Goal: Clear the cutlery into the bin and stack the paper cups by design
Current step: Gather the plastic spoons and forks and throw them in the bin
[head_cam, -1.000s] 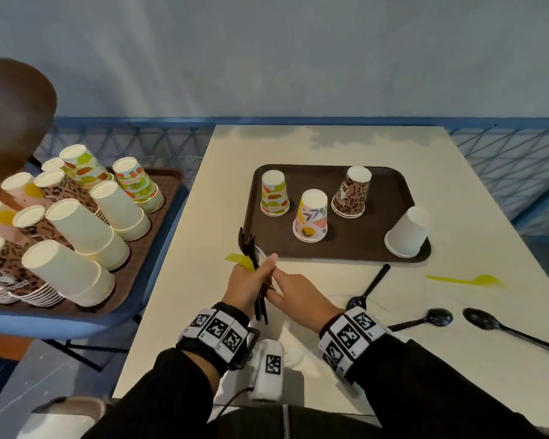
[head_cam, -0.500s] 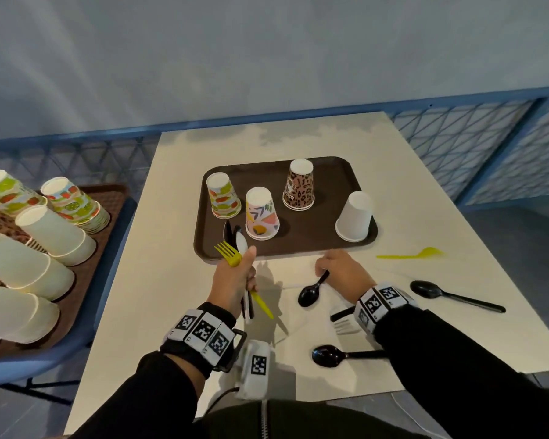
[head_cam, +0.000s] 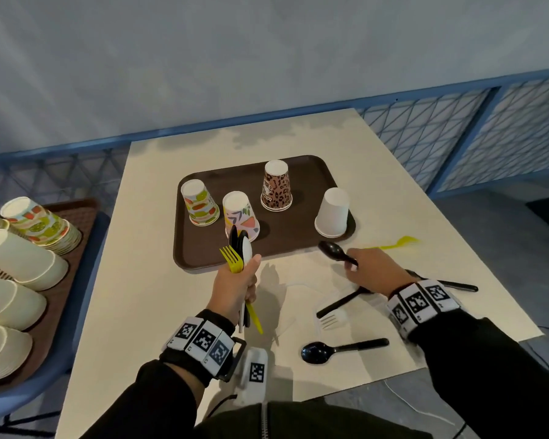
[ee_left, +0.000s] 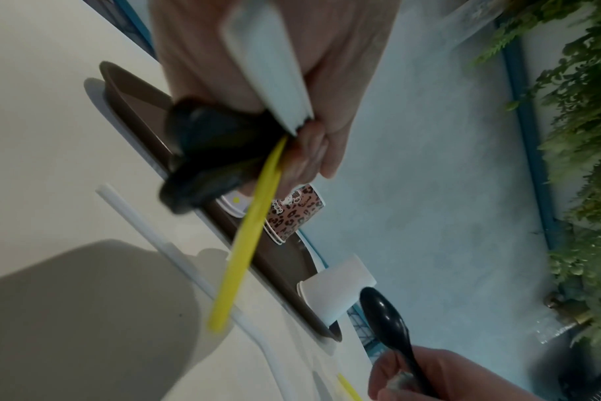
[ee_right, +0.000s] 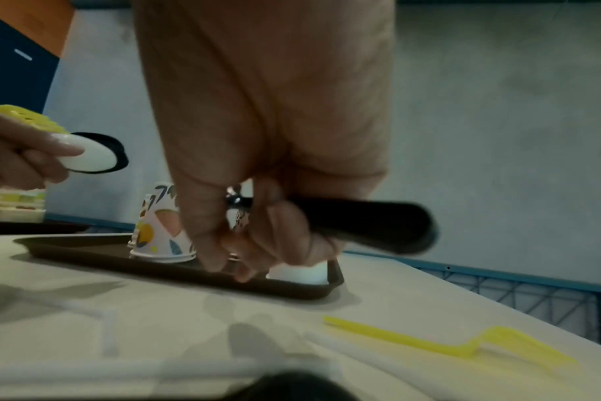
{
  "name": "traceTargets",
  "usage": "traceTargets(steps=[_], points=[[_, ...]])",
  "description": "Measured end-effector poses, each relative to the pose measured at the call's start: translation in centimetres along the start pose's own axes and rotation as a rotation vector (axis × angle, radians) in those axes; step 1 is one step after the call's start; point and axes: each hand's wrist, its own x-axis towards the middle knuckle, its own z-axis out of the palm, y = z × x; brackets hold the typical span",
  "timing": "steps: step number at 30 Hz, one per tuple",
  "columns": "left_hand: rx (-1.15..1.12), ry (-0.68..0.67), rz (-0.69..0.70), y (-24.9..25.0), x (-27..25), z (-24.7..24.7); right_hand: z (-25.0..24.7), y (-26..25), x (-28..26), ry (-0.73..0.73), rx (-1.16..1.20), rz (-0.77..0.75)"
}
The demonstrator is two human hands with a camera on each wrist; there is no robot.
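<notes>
Lifted off table, black spoon [head_cam: 336,252] in right grip [head_cam: 373,270] points bowl up-left; left grip [head_cam: 235,282] clutches upright cutlery bundle [head_cam: 240,253].

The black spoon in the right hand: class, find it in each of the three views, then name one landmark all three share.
Head: black spoon right of centre, bowl raised by the tray's near edge, gripped by the right hand.
Left wrist: bottom right, bowl up, beside the white cup.
Right wrist: centre right, lying sideways in the fingers.
Shared landmark: the brown tray with upturned cups.
</notes>
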Motion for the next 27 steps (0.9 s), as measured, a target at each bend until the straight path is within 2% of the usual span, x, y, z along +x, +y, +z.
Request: traceTargets(steps=[3,6,13,20,27], points=[[0.020,-0.037,0.002,-0.3,0.4,0.5,0.9,1.1,-0.9,-0.043,-0.010,0.129],[0.035,-0.079,0.004,-0.5,0.4,1.2,2.9,1.1,-1.4,-0.068,-0.025,0.194],[0.070,-0.147,0.008,-0.4,0.2,1.2,4.7,0.4,-1.4,0.108,0.101,0.347],[0.079,-0.159,-0.006,-0.6,0.3,0.8,5.4,0.2,-1.4,0.141,0.190,0.398],[0.079,-0.153,-0.011,-0.3,0.4,1.0,5.2,0.2,-1.3,0.175,0.188,0.383]])
